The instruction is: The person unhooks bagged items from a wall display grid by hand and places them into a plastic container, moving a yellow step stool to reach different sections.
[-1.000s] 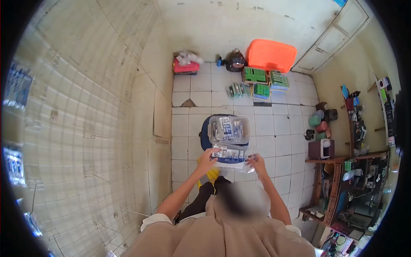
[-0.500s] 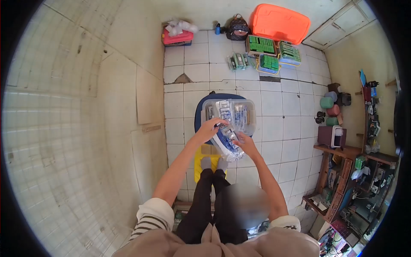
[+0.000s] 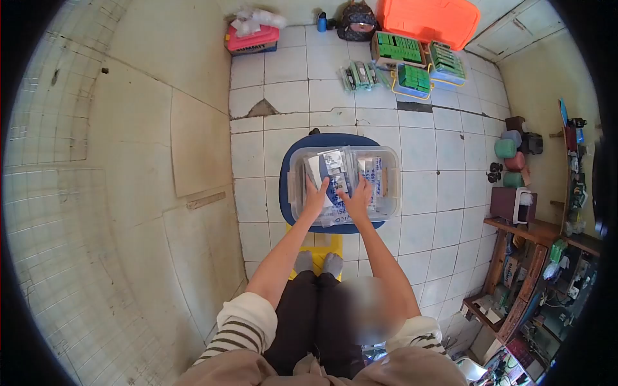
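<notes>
A clear plastic bin [image 3: 391, 204] holding flat plastic packets stands on a round blue stool [image 3: 285, 204]. Both hands are over the bin. My left hand [image 3: 314, 198] is closed on the left edge of a clear packet [image 3: 335, 166] with white and blue print. At the packet's right side my right hand [image 3: 356, 198] has its fingers curved, the index finger pointing up; how firmly it grips is hard to tell. More packets [image 3: 371, 172] lie in the right part of the bin.
A yellow stool [image 3: 331, 244] stands near my feet. Green boxes [image 3: 398, 50], a backpack [image 3: 358, 22], an orange lid [image 3: 431, 19] and a pink box [image 3: 252, 42] are by the far wall. Wooden shelves [image 3: 524, 228] hold goods on the right.
The view has shifted. Both hands have moved from the near side of the bin to over it, and the packet between them now lies inside the bin.
</notes>
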Available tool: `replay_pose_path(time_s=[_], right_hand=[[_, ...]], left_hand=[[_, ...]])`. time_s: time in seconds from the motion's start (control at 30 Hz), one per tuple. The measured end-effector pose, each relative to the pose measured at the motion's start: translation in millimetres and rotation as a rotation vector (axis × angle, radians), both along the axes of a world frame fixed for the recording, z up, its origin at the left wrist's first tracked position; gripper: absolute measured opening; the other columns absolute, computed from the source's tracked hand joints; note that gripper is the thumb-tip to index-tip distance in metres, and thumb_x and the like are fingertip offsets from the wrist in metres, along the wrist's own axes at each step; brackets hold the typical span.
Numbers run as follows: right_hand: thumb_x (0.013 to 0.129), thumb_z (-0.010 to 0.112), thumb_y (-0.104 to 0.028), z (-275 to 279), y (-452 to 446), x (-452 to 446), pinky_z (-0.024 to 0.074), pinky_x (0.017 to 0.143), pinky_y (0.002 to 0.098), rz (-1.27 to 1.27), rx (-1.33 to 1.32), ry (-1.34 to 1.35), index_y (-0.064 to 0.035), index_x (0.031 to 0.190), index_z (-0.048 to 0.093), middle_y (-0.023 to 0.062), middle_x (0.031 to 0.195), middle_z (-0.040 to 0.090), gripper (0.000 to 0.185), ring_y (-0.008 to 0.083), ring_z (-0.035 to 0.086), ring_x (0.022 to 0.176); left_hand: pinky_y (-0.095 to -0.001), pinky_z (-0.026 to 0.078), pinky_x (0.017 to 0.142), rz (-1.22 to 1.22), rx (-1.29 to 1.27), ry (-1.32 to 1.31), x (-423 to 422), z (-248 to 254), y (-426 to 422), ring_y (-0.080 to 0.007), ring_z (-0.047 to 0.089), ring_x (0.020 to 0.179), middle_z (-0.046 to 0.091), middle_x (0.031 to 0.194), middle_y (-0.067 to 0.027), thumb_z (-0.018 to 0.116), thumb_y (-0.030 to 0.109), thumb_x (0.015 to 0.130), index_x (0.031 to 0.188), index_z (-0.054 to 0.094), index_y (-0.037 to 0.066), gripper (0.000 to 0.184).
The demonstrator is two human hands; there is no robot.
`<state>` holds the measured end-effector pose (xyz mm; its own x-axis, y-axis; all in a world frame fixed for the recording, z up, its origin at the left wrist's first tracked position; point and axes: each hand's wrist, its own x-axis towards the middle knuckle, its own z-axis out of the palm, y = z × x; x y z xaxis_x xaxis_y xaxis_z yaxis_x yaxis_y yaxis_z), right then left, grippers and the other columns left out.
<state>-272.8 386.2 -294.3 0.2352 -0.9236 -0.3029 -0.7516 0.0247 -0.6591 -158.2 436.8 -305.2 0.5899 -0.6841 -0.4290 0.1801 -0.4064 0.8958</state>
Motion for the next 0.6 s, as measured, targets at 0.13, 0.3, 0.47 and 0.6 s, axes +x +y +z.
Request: replay_pose_path(time_s=[0.13,0.3,0.47,0.6], right_hand=[[0.07,0.062,-0.034,-17.5,-0.7,-6.9,0.0218,0.094,0.0414,0.035,-0.007,-0.226,0.0051,0.125,0.022,0.0249,0.12,0.034,0.078,0.0377,0.031,0.111],[0.075,0.057,-0.032,-20.1,-5.0,-24.2,0.0229,0.093,0.0419,-0.003,-0.098,-0.2,0.0077,0.125,0.019,0.0268,0.119,0.035,0.074,0.039,0.032,0.11],[0.075,0.057,-0.032,-24.1,-10.1,-31.1,0.0231,0.093,0.0427,0.006,-0.04,-0.065,0.0061,0.125,0.02,0.0277,0.12,0.033,0.073,0.0395,0.031,0.112],[0.074,0.058,-0.032,-8.9,-11.6,-33.8,0.023,0.094,0.0426,-0.004,-0.073,-0.059,0.0054,0.125,0.021,0.0272,0.121,0.033,0.073,0.0393,0.031,0.112]], left_hand=[[-0.0344,0.028,0.092,-0.046,0.015,-0.034,-19.3,4.3,-12.6,-0.0337,0.037,0.111,0.033,0.12,-0.0283,0.056,0.036,0.076,0.123,0.018,-0.008,0.075],[-0.0374,0.027,0.094,-0.251,-0.034,-0.282,-41.3,-11.3,-21.5,-0.0392,0.034,0.11,0.034,0.118,-0.0298,0.058,0.02,0.073,0.124,0.015,-0.01,0.072],[-0.0386,0.02,0.098,-0.28,0.002,-0.312,-42.4,-17.9,-19.7,-0.0374,0.025,0.118,0.024,0.126,-0.0287,0.06,0.024,0.072,0.126,0.013,-0.008,0.079],[-0.0381,0.019,0.099,-0.287,0.113,-0.284,-31.5,-4.4,-13.7,-0.0371,0.022,0.119,0.021,0.128,-0.0274,0.061,0.026,0.071,0.127,0.012,-0.006,0.081]])
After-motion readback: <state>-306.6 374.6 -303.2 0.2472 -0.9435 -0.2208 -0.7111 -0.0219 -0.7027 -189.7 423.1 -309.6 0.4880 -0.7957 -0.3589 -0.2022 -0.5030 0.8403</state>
